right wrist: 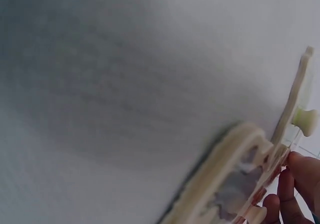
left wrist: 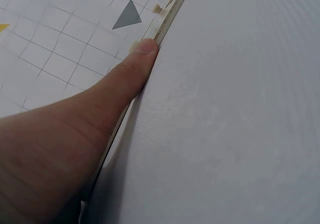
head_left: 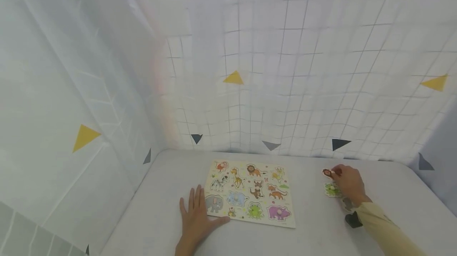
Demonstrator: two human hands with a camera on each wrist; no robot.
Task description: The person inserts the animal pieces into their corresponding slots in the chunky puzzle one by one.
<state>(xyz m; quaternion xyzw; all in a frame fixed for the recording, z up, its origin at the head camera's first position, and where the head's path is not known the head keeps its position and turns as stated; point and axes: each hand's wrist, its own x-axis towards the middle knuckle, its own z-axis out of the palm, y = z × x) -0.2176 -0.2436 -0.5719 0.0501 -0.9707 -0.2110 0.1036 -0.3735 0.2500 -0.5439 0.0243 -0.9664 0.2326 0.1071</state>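
A wooden animal puzzle board lies on the white table. My left hand is spread at its lower left corner, thumb along the front edge and fingers at the left side. Off to the right, my right hand pinches a small lion puzzle piece. Just below that hand lies a green frog puzzle piece. A greyish puzzle piece is partly hidden by the wrist. In the right wrist view, the fingers appear beside loose pieces, one with a pale knob.
Pictured on the board are several animals, among them a purple hippo with a knob. White sheeting with grid lines and triangles rises behind and to the left of the table. A dark object is at the right wrist.
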